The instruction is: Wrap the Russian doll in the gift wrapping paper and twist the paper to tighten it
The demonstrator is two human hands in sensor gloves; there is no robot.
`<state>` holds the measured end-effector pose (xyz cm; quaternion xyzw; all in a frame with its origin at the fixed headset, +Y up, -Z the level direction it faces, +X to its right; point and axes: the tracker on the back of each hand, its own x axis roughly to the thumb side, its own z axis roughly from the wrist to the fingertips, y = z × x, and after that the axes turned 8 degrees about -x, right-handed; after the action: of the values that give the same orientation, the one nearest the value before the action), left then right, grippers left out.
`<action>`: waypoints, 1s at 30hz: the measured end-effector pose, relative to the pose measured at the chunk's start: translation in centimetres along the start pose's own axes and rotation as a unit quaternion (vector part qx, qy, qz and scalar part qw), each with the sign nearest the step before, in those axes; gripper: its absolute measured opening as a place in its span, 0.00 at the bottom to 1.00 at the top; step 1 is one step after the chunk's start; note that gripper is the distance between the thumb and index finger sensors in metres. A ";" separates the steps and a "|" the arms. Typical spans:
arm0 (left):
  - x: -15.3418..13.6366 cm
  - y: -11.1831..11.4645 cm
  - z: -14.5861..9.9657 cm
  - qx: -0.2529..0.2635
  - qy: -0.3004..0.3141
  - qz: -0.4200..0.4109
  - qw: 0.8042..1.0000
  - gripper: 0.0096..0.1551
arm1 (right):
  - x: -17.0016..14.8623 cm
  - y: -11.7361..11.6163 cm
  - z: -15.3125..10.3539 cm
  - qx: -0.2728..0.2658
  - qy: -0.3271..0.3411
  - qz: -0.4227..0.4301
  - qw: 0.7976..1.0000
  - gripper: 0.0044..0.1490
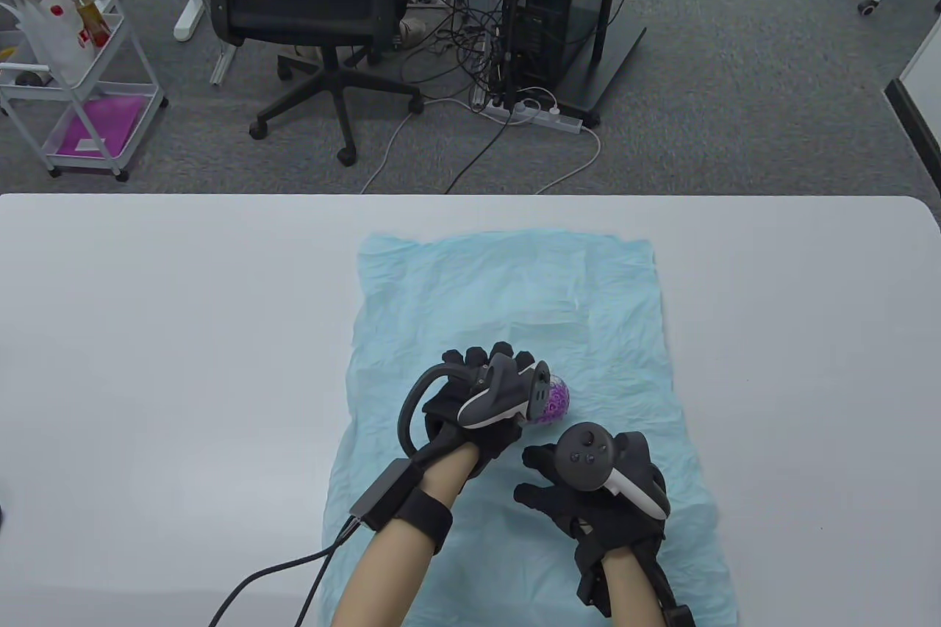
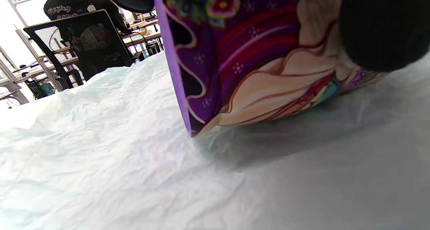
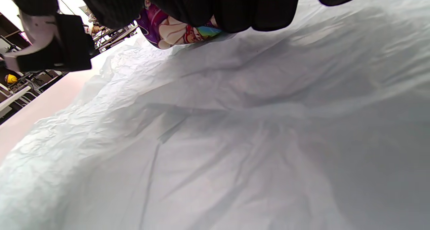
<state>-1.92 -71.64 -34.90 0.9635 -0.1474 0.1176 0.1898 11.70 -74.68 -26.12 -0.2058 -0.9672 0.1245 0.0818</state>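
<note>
The Russian doll (image 1: 556, 403), purple with painted flowers, lies on its side on the light blue wrapping paper (image 1: 507, 289), which is spread flat on the white table (image 1: 162, 333). My left hand (image 1: 501, 364) grips the doll from above and hides most of it. In the left wrist view the doll (image 2: 262, 65) rests on the paper (image 2: 134, 163) with dark fingertips (image 2: 379, 28) curled over it. My right hand (image 1: 542, 474) rests on the paper just right of and nearer than the doll, fingers spread and holding nothing. The right wrist view shows its fingers (image 3: 218, 5), the doll (image 3: 174, 28) and creased paper (image 3: 235, 139).
Bare table lies left and right of the paper. Beyond the far edge, on the floor, stand an office chair (image 1: 309, 2), a computer tower (image 1: 551, 2) with cables, and a white cart (image 1: 81, 83). A cable (image 1: 279, 575) runs from my left wrist.
</note>
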 end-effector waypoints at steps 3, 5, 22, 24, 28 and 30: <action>-0.8 0.2 -1.0 0.014 0.010 -0.002 1.000 0.59 | 0.1 0.6 -0.3 -0.011 0.005 -0.010 1.000 0.41; -1.7 0.2 -2.0 0.033 0.018 0.000 0.999 0.59 | 0.1 1.2 -0.6 -0.023 0.009 -0.012 1.000 0.40; -10.1 8.7 -10.6 -0.033 0.141 0.114 0.983 0.48 | -7.0 3.0 -3.9 0.078 -0.062 -0.154 0.983 0.37; -10.6 9.6 -10.5 -0.043 0.154 0.102 0.982 0.48 | -7.7 2.8 -4.5 0.089 -0.070 -0.188 0.976 0.39; -11.3 10.5 -10.3 -0.074 0.181 0.085 0.977 0.48 | -8.9 2.5 -5.7 0.083 -0.078 -0.255 0.960 0.44; -11.4 10.9 -10.1 -0.086 0.188 0.078 0.975 0.50 | -9.4 2.3 -6.1 0.066 -0.053 -0.313 0.946 0.47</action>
<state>-17.85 -74.44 -25.41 0.8898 -0.1936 0.2978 0.2864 22.29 -75.29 -21.95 0.1201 -0.9753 0.1673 0.0792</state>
